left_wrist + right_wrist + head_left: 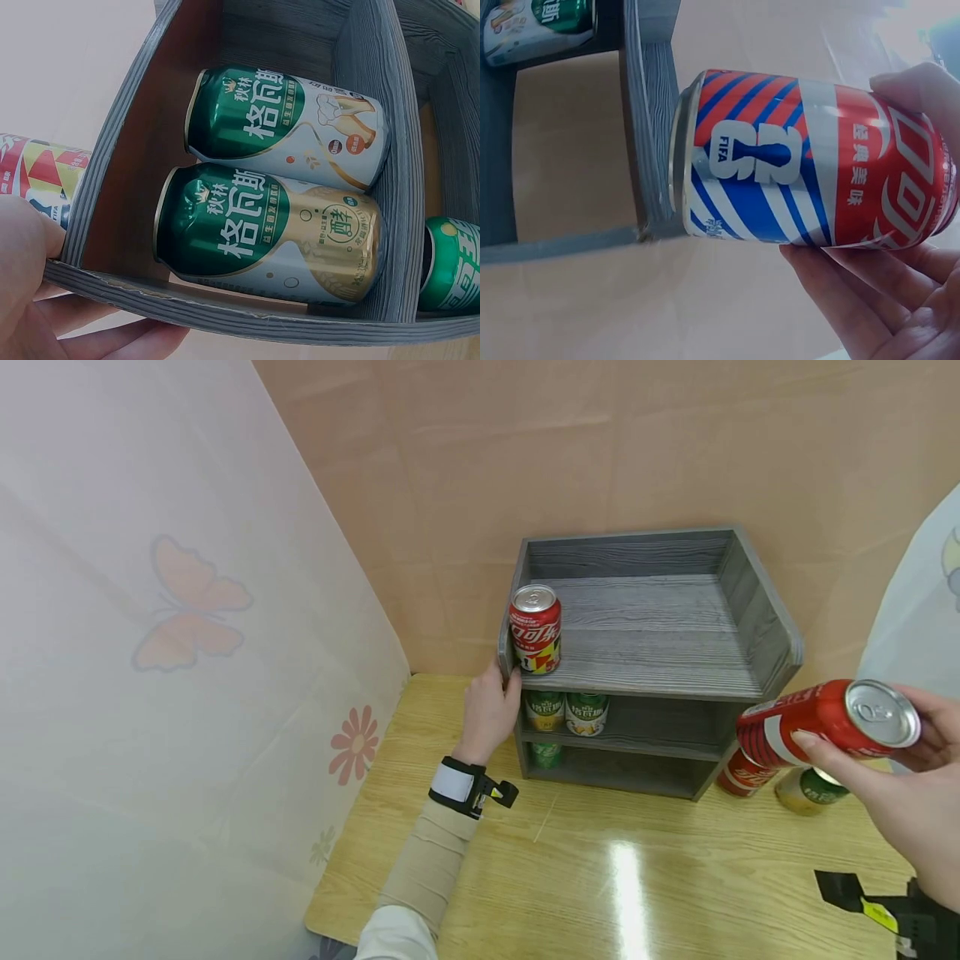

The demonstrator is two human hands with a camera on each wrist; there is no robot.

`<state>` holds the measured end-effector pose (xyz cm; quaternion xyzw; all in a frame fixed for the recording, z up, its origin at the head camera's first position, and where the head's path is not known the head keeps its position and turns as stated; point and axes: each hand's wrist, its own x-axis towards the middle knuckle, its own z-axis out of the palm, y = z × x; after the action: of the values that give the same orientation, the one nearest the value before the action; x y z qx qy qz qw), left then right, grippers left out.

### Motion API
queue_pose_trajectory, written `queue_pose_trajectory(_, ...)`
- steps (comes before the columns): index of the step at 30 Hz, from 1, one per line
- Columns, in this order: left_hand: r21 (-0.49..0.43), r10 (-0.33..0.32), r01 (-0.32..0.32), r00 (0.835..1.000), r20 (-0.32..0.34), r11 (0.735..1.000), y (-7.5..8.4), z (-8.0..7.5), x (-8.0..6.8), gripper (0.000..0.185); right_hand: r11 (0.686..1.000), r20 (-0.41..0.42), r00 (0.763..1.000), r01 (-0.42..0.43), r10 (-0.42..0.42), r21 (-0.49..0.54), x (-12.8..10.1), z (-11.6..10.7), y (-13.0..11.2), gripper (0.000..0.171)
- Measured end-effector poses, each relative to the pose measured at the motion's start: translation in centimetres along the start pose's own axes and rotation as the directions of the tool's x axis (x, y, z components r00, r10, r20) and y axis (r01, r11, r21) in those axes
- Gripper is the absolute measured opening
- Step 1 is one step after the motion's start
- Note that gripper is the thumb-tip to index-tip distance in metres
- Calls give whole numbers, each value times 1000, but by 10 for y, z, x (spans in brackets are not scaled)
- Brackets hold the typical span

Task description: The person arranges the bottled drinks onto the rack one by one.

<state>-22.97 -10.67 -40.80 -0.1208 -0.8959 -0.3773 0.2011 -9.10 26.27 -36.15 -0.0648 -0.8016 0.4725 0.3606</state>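
Note:
My left hand grips the left front edge of a grey wooden shelf, thumb at the upper board, fingers along the side panel. Right above the thumb, a red cola can stands upright in the top level's left corner. In my right hand I hold another red cola can, tilted, near the shelf's right side. The right wrist view shows its blue-striped lower part close to the shelf edge. Two green kvass cans stand side by side in the middle level. A green can stands below them.
Right of the shelf, a red can and a green-and-gold can stand on the wooden table. A tan backdrop rises behind the shelf, with a white patterned sheet along the left.

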Motion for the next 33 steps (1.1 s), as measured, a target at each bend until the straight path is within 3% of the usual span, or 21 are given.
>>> queue_pose_trajectory(9,4,19,-19,1000,-11,1000,0,1,-1,21,997,75,994,-79,78,19,11,10,-26,73)
queue_pose_trajectory(19,-7,20,-20,1000,-14,1000,-1,2,0,19,990,79,990,110,-117,86,25,26,-41,68)
queue_pose_trajectory(33,-5,9,-9,1000,-13,1000,-3,2,0,20,981,92,991,81,-98,178,47,58,-61,65)
